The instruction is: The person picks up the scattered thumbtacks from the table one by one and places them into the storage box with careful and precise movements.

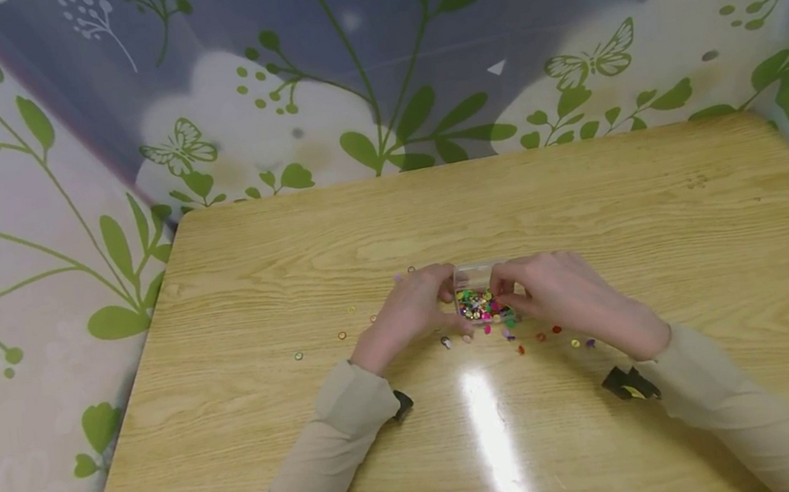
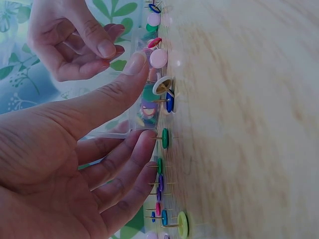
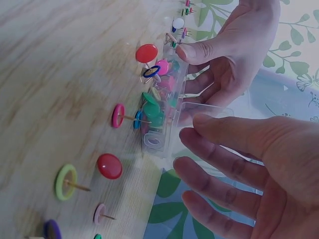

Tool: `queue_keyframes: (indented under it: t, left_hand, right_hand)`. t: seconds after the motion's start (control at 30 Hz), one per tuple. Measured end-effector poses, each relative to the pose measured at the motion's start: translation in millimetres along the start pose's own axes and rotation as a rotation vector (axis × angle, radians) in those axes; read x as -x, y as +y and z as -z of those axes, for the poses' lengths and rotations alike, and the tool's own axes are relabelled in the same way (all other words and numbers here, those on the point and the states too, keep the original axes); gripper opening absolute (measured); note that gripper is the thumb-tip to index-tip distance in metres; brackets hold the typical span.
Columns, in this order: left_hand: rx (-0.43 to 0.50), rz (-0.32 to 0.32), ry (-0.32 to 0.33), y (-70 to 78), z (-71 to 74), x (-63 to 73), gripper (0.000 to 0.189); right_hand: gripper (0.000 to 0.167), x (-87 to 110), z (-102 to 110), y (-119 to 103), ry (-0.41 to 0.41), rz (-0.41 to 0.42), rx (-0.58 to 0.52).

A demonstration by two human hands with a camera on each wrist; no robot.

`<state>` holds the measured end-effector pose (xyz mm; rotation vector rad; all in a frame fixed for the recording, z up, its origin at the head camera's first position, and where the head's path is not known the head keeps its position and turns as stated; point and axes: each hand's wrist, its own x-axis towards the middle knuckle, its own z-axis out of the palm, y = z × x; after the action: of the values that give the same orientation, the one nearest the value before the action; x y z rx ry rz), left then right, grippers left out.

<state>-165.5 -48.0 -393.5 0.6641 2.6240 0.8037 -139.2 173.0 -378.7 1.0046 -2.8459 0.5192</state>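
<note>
A small clear plastic box (image 1: 475,271) with its lid raised stands on the table, part-filled with multicoloured thumbtacks (image 1: 476,304). My left hand (image 1: 406,307) steadies it from the left, thumb at the near corner and fingers round the side, as the right wrist view shows. Over the box's right part, my right hand (image 1: 560,290) reaches in with bent fingers. From the right wrist, its thumb and forefinger tips look close together beside the clear lid (image 3: 209,110), with no tack visible between them. Both palms stay hidden in the head view.
Loose thumbtacks lie on the wooden table (image 1: 289,252) around the box, including a red tack (image 3: 109,166) and a yellow-green tack (image 3: 66,182) on the right, and a green tack (image 2: 165,138) on the left. A leaf-patterned wall covering (image 1: 371,81) borders the table's far edge.
</note>
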Motion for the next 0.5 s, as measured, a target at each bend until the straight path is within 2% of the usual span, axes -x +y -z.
queue_keyframes:
  t: [0.3, 0.5]
  left_hand:
    - [0.005, 0.007, 0.000, -0.3, -0.2, 0.3, 0.055]
    - [-0.002, 0.011, -0.003, -0.3, 0.0, 0.5, 0.052]
  right_hand:
    - [0.012, 1.7, 3.6, 0.9, -0.003, -0.014, -0.012]
    - [0.009, 9.3, 13.7, 7.0, 0.005, -0.037, 0.015]
